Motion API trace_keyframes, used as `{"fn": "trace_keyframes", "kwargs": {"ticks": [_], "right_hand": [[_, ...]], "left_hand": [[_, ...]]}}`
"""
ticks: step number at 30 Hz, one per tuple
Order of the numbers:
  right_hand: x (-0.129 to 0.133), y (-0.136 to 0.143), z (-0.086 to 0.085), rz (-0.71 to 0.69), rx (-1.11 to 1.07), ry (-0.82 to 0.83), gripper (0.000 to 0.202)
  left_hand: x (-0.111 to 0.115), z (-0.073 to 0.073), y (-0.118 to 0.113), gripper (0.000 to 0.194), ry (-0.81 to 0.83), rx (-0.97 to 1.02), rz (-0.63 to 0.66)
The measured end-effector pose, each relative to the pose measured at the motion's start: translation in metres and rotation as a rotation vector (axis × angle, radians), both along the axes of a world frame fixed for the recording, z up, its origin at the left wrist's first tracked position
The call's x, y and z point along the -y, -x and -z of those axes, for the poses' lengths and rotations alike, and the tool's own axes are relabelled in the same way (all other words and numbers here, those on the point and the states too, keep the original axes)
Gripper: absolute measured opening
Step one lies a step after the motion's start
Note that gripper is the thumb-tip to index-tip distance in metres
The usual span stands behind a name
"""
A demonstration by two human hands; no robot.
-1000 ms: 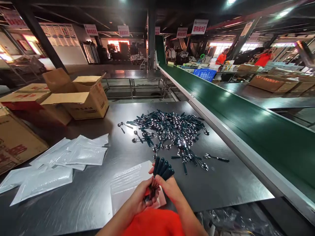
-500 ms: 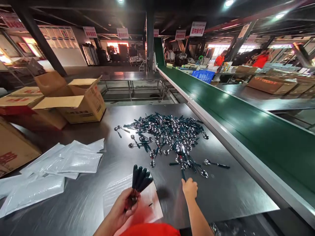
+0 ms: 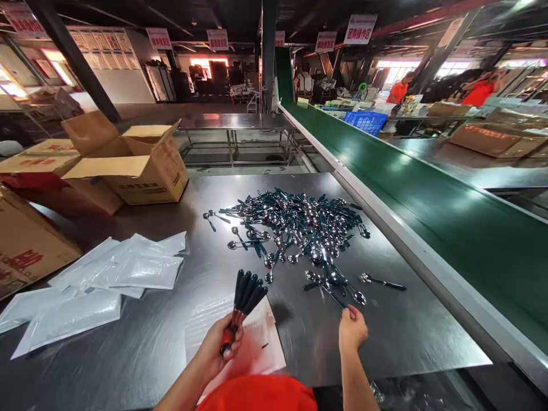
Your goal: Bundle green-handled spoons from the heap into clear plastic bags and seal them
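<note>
My left hand [image 3: 221, 341] is closed around a bunch of spoons [image 3: 248, 294], their dark green handles fanned upward and their bowls down in my palm, mostly hidden. Beneath it on the metal table lies a flat white plastic bag [image 3: 274, 337], partly covered. Over to the right, the fingers of my right hand [image 3: 353, 330] pinch the handle end of a single spoon [image 3: 334, 295] at the near edge of the heap. The large heap of spoons [image 3: 295, 220] spreads across the table beyond both hands. One stray spoon [image 3: 382, 281] lies right of the heap.
Several white packages [image 3: 145, 271] lie overlapped at the left. Behind them stands an open cardboard box [image 3: 165, 174] among other cartons. A green conveyor belt [image 3: 406, 162] runs along the table's right side. Farther back are a blue crate [image 3: 366, 122] and people in red.
My right hand has shifted right and slightly nearer, still holding a spoon handle. The bunch in my left hand has risen a little. The whole view has tilted slightly.
</note>
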State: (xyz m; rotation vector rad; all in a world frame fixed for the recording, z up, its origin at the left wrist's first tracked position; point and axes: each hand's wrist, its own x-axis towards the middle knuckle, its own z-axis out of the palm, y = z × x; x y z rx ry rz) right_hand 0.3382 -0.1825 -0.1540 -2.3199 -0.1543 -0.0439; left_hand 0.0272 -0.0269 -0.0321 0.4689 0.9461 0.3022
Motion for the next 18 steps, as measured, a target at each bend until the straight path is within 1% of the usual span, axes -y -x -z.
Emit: {"fn": "trace_keyframes", "kwargs": {"ticks": [2, 4, 6, 8, 10, 11, 13, 15, 16, 18], "right_hand": [[0.005, 0.001, -0.014, -0.004, 0.08, 0.02, 0.035], [0.008, 0.003, -0.033, -0.062, 0.167, 0.03, 0.034], [0.009, 0.007, -0.056, -0.189, 0.247, 0.033, 0.031], [0.008, 0.015, -0.082, -0.371, 0.352, 0.008, 0.029], [0.006, 0.028, -0.109, -0.521, 0.482, -0.072, 0.03], [0.005, 0.037, -0.122, -0.548, 0.515, -0.136, 0.028], [0.0, 0.06, -0.145, -0.529, 0.474, -0.296, 0.024], [-0.006, 0.085, -0.16, -0.514, 0.342, -0.452, 0.021], [-0.01, 0.098, -0.166, -0.521, 0.283, -0.511, 0.021], [-0.019, 0.123, -0.17, -0.566, 0.205, -0.58, 0.019]], "left_hand": [[0.001, 0.003, 0.003, 0.039, -0.016, 0.01, 0.001], [0.002, 0.006, 0.005, 0.039, -0.046, 0.003, -0.009], [0.002, 0.008, 0.007, 0.038, -0.073, -0.029, -0.025], [0.002, 0.007, 0.007, 0.036, -0.093, -0.083, -0.049], [0.002, 0.005, 0.005, 0.035, -0.103, -0.123, -0.073], [0.003, 0.004, 0.003, 0.035, -0.11, -0.132, -0.087], [0.005, 0.002, -0.003, 0.034, -0.12, -0.128, -0.113], [0.007, 0.001, -0.009, 0.032, -0.128, -0.113, -0.138], [0.009, 0.001, -0.012, 0.031, -0.13, -0.108, -0.148], [0.012, 0.0, -0.017, 0.028, -0.133, -0.1, -0.161]]}}
